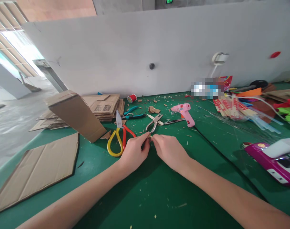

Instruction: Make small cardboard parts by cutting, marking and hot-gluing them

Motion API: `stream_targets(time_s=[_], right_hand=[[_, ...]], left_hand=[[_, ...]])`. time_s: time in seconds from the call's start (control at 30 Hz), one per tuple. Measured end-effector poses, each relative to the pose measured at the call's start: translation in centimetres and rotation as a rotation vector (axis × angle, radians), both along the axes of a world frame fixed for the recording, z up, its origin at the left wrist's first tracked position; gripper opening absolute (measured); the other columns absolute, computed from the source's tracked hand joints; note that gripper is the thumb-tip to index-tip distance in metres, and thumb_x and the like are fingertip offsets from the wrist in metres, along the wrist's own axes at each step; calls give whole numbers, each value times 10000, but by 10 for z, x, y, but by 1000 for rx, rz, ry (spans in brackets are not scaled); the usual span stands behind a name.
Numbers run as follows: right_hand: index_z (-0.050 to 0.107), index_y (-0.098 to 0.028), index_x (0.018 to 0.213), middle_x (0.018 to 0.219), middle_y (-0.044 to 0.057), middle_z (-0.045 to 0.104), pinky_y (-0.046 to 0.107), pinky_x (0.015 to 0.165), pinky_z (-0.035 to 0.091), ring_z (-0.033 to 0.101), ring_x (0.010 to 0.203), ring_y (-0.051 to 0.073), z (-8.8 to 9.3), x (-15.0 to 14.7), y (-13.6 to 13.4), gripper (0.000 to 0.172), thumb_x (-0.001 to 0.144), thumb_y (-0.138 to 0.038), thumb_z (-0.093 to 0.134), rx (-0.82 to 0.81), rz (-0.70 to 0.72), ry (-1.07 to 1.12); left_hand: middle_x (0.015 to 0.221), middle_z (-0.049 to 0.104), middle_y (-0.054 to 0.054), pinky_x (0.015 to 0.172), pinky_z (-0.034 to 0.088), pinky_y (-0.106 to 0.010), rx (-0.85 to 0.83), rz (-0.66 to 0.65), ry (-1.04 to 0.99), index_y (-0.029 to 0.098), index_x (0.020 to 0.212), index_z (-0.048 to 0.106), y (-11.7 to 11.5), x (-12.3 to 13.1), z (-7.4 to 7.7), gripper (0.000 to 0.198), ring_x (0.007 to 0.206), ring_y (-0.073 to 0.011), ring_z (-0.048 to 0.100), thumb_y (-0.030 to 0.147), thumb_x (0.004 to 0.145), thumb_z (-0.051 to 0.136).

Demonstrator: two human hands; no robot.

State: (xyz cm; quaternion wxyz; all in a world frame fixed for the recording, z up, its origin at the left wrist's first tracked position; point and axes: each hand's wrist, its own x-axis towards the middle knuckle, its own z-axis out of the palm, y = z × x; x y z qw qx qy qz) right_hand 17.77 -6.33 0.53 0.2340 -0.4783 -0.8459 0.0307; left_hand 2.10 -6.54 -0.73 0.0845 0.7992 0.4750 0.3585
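My left hand (135,149) and my right hand (170,149) meet at the fingertips above the green table (149,197). Both are pinched around a tiny pale piece (151,136), mostly hidden by the fingers. Just beyond them lie silver pliers (155,122) over a white stick (159,122). Beside my left hand are scissors (118,140) with one yellow and one red handle. Teal-handled pliers (134,116) rest behind the scissors. A pink glue gun (186,114) lies beyond my right hand, near a dark cutter (174,121).
Cardboard sheets (104,106) are stacked at the back left, with a folded cardboard piece (75,114) and a flat sheet (44,168) nearer. A red spool (131,98) stands by the white partition (125,54). A purple iron (266,159) and craft sticks (233,108) lie right.
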Motion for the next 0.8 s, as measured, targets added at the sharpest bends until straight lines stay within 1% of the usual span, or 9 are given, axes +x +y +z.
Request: stream_targets(time_s=[0.1, 0.17, 0.27, 0.33, 0.4, 0.5, 0.57, 0.67, 0.8], right_hand=[[515, -176, 627, 530, -17, 473, 266, 490, 241, 404, 486, 110, 1, -3, 2, 296, 901, -196, 403, -219, -35, 287], [513, -180, 601, 504, -35, 411, 259, 477, 233, 351, 471, 101, 0, -4, 3, 296, 880, -216, 422, -364, -50, 442], [555, -185, 666, 482, -65, 318, 250, 437, 205, 281, 429, 93, -2, -6, 5, 266, 874, -277, 417, -641, -89, 705], [564, -189, 716, 473, -85, 267, 243, 416, 185, 240, 400, 87, -3, -6, 6, 261, 880, -317, 405, -757, -98, 827], [567, -185, 721, 481, -79, 294, 241, 424, 191, 259, 411, 87, -2, -5, 8, 264, 882, -329, 415, -702, -53, 801], [570, -177, 709, 534, -49, 404, 242, 468, 238, 341, 478, 95, 1, -1, 9, 277, 894, -326, 428, -476, 39, 643], [574, -179, 740, 576, -37, 456, 241, 498, 275, 384, 517, 103, 2, 2, 9, 290, 916, -335, 405, -404, 67, 600], [579, -183, 840, 612, -31, 497, 239, 509, 299, 415, 529, 108, 4, 6, 8, 275, 938, -344, 379, -371, 79, 580], [562, -190, 901, 713, -3, 552, 248, 569, 333, 471, 608, 123, 6, 11, 8, 208, 947, -283, 382, -222, 166, 411]], left_hand=[[777, 703, -43, 577, 440, -217, 6, 6, 8, 165, 994, 640, 0, 0, -1, 228, 604, -130, 605, 136, 851, 465], [781, 706, -47, 586, 446, -223, -1, 1, 16, 162, 1003, 640, -1, 1, -1, 236, 612, -135, 613, 139, 857, 456], [794, 714, -53, 605, 464, -238, -14, 1, -7, 154, 1022, 644, -1, 2, 0, 251, 625, -142, 624, 144, 855, 457], [834, 722, -59, 615, 481, -246, -41, 18, -71, 151, 1057, 640, -2, 3, 2, 266, 650, -149, 639, 160, 850, 473], [900, 724, -69, 638, 504, -253, -106, 31, -182, 146, 1091, 630, -2, 4, 5, 283, 718, -163, 661, 191, 850, 490], [955, 717, -83, 707, 532, -277, -240, 36, -410, 130, 1090, 625, 0, 3, 9, 288, 832, -186, 675, 249, 855, 509], [941, 715, -82, 767, 535, -302, -315, 16, -566, 126, 1050, 635, 2, 2, 11, 272, 858, -187, 671, 275, 859, 513], [867, 701, -56, 787, 532, -314, -447, -96, -740, 134, 970, 646, 7, -4, 15, 218, 796, -160, 661, 288, 841, 560], [698, 637, 10, 668, 514, -250, -697, -311, -876, 151, 832, 590, 14, -13, 20, 173, 636, -95, 602, 312, 807, 648]])
